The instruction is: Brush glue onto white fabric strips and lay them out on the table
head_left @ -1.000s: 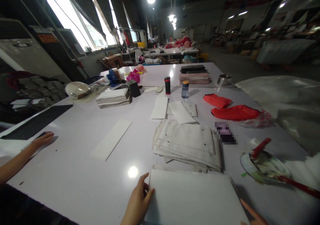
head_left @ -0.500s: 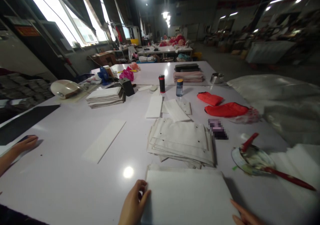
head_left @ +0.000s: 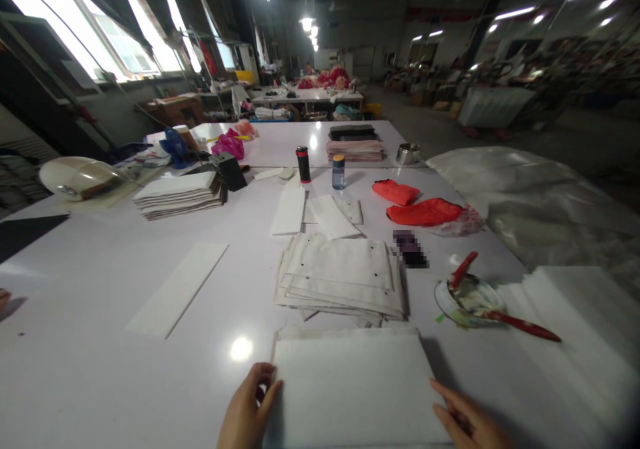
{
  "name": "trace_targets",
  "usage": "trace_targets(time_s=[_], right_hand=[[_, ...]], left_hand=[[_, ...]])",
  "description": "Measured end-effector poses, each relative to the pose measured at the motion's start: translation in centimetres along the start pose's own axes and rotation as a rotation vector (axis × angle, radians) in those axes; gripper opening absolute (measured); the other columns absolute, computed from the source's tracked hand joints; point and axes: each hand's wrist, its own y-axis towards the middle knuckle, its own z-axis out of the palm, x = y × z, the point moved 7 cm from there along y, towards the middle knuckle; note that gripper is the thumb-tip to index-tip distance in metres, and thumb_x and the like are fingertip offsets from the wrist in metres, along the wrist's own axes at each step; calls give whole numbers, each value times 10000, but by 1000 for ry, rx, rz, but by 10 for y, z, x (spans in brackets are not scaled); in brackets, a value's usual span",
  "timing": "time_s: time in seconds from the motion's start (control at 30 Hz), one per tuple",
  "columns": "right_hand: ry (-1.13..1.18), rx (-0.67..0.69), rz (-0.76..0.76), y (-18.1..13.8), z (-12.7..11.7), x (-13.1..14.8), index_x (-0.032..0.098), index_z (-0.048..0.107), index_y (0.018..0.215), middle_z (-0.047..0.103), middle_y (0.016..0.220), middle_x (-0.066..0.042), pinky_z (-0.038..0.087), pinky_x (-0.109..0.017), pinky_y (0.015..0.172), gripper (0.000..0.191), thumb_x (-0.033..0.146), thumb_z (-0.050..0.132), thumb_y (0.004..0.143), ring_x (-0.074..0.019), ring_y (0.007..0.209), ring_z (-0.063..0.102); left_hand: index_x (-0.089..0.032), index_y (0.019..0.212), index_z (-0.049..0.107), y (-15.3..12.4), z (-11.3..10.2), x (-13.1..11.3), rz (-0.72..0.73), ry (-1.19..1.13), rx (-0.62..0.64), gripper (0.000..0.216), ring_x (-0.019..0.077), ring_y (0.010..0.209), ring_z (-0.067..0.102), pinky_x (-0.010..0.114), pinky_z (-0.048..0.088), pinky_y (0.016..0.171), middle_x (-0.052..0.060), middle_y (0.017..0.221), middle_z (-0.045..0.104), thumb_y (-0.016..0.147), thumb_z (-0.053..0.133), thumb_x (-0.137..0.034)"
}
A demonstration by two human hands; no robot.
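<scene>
A white rectangular sheet [head_left: 350,382] lies flat in front of me, on top of other pale layers whose edges show at its far side. My left hand [head_left: 250,402] grips its left edge, thumb on top and fingers curled at the side. At the right edge, my right hand [head_left: 467,412] holds the sheet between thumb and fingers. Just beyond it sits an uneven stack of off-white fabric pieces [head_left: 340,272] with small dark dots.
Right of the stack stands a bowl of pale paste [head_left: 470,302] with a red-handled brush [head_left: 525,326]. White sheets [head_left: 575,329] lie at the far right. A white strip [head_left: 180,289] rests on the left. Bottles [head_left: 339,172] stand farther back. Another person's hand [head_left: 4,299] shows at the left edge.
My view has turned right, so the table things sit farther left. More of my right hand shows at the sheet's edge. The other person's hand has nearly left the view.
</scene>
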Motion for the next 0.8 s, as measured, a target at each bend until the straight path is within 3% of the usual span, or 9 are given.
trace_targets(time_s=[0.53,0.7,0.8], right_hand=[[41,96,115,-4,5,-12,181,654,1150,616,737,-34,508,-234,626,539,567,585,780,-176,649,587],[52,77,128,-5,4,-12,179,669,1119,624,736,-37,509,-234,629,530,566,588,768,-178,652,590],[55,80,112,-3,4,-11,170,670,1114,617,720,-32,510,-235,623,529,567,586,774,-175,639,589]], left_hand=[[-226,994,540,-6,1,-6,62,206,-11,269,166,648,608,317,512,642,18,847,640,853,471,-444],[-223,1130,573,-8,0,-22,282,377,-110,299,206,879,619,366,533,781,90,1076,586,869,462,-318],[-310,1201,570,-10,11,-37,458,569,-76,416,230,1043,564,399,495,880,76,1201,567,847,436,-137]])
